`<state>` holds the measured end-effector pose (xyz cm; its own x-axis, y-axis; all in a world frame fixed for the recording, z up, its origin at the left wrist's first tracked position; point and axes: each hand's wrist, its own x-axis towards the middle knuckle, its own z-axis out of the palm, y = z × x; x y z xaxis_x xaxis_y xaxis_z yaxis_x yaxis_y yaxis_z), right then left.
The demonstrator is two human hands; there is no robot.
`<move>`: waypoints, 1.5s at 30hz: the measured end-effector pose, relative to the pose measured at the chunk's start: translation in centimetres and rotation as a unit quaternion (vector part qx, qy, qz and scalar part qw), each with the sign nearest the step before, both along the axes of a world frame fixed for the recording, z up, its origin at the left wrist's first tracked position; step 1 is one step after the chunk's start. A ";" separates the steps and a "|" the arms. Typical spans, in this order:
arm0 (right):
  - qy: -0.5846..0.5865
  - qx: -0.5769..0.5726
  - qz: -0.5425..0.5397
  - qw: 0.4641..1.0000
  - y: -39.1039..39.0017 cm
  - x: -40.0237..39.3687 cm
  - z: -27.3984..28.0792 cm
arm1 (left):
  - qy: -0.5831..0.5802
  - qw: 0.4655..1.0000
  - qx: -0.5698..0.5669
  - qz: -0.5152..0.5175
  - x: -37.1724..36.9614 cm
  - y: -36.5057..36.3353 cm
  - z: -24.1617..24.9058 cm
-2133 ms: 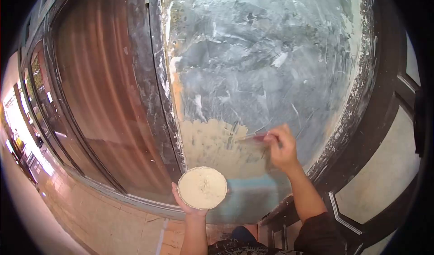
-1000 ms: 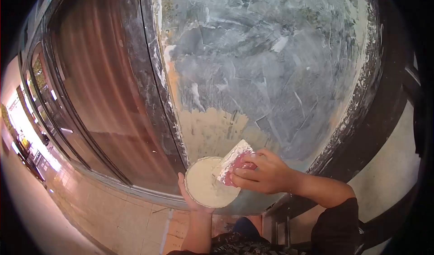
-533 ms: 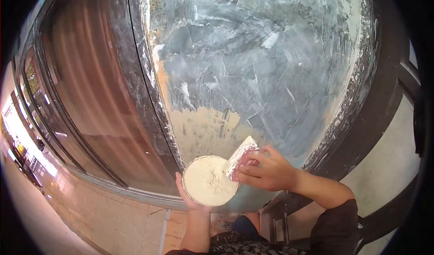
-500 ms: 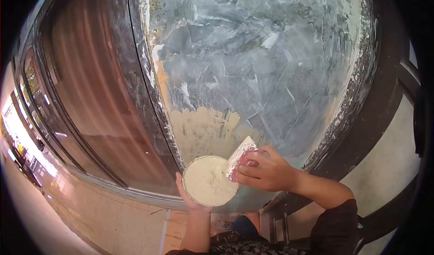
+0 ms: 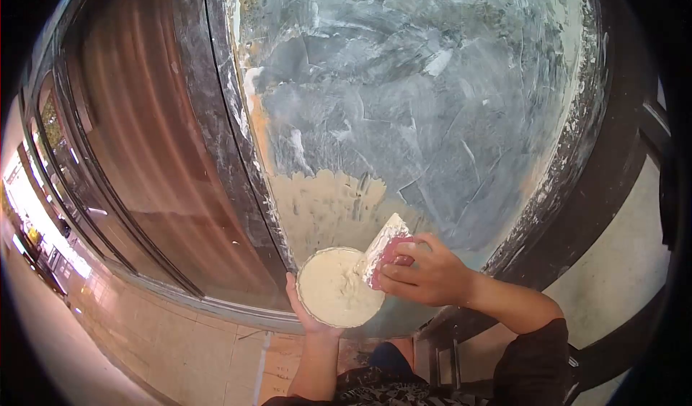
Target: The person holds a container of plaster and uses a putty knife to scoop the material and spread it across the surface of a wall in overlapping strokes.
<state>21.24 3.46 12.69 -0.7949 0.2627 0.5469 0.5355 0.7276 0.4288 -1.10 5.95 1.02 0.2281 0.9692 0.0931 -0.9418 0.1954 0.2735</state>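
Nearest the body, the left hand (image 5: 311,318) cups a round tub of cream putty (image 5: 339,288) from underneath, its fingers wrapped around the base and rim, holding it level in front of the wall. Just right of it, the right hand (image 5: 422,273) has its fingers clenched on the pink handle of a putty scraper (image 5: 383,246), whose pale blade tilts down with its lower corner in the putty at the tub's right edge. This looks like the loading step: putty is being picked up on the blade. The next move likely calls for lifting the blade clear of the tub rim without spilling, then turning it flat toward the surface above.

Beyond the hands stands the grey-blue panel (image 5: 418,103), streaked white, with a cream patch of fresh putty (image 5: 335,208) along its lower left, directly above the tub. The bare grey area to the right and above the patch is broad and unobstructed. It is bounded on the left by a dark, paint-spattered frame post (image 5: 216,118) and on the right by a dark curved frame (image 5: 577,168). Farther left, a brown shutter (image 5: 144,139) runs beside the post, and tiled floor (image 5: 180,348) lies below.
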 end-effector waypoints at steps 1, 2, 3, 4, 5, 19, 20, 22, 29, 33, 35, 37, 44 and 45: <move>0.000 0.000 0.000 1.000 0.1 0.1 -0.1 | 0.001 1.000 0.003 0.004 -0.1 0.1 0.0; -0.004 -0.009 0.009 1.000 0.2 0.2 -0.3 | 0.003 1.000 0.005 0.009 -0.2 0.2 0.0; -0.008 -0.018 0.018 1.000 0.2 0.2 -0.5 | 0.004 1.000 0.004 0.008 -0.3 0.2 0.0; -0.007 -0.020 0.018 1.000 0.3 0.1 -0.8 | -0.007 1.000 0.007 0.000 -0.3 0.2 0.0; -0.004 -0.018 0.022 1.000 0.4 0.0 -1.0 | -0.019 1.000 0.009 -0.008 -0.3 0.3 -0.1; 0.045 0.028 0.002 0.999 0.8 -0.4 -0.3 | -0.034 0.999 0.008 -0.002 -0.4 1.1 -0.3; 0.057 0.033 -0.004 0.998 0.9 -0.4 -0.2 | -0.035 0.999 0.009 -0.001 -0.4 1.1 -0.3; 0.067 0.038 -0.009 0.997 1.0 -0.2 -0.2 | -0.019 1.000 0.008 0.003 -0.6 1.1 -0.3; 0.171 0.003 -0.096 0.981 2.2 1.6 0.3 | -0.031 0.999 0.009 0.004 -0.5 1.1 -0.4; 0.323 0.005 -0.114 0.939 3.4 2.6 2.5 | -0.030 0.999 0.026 -0.004 -0.5 1.4 -1.0; 0.348 -0.013 -0.136 0.927 3.9 3.1 3.3 | -0.037 0.999 0.031 -0.020 -0.4 1.2 -0.8; 0.375 -0.032 -0.163 0.912 4.4 3.7 3.2 | -0.040 0.999 0.006 -0.010 -0.3 1.6 -1.5; 0.340 0.013 -0.232 0.911 6.1 3.7 1.9 | -0.026 1.000 -0.017 -0.001 -0.3 0.9 -0.9; 0.341 0.011 -0.233 0.911 6.2 3.7 2.0 | -0.025 0.999 -0.033 0.003 -0.4 0.8 -0.9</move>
<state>24.99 9.65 14.68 -0.0742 0.4668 0.8812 0.9310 0.3492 -0.1066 -1.48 6.71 0.16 0.2185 0.9751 0.0391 -0.9554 0.2056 0.2122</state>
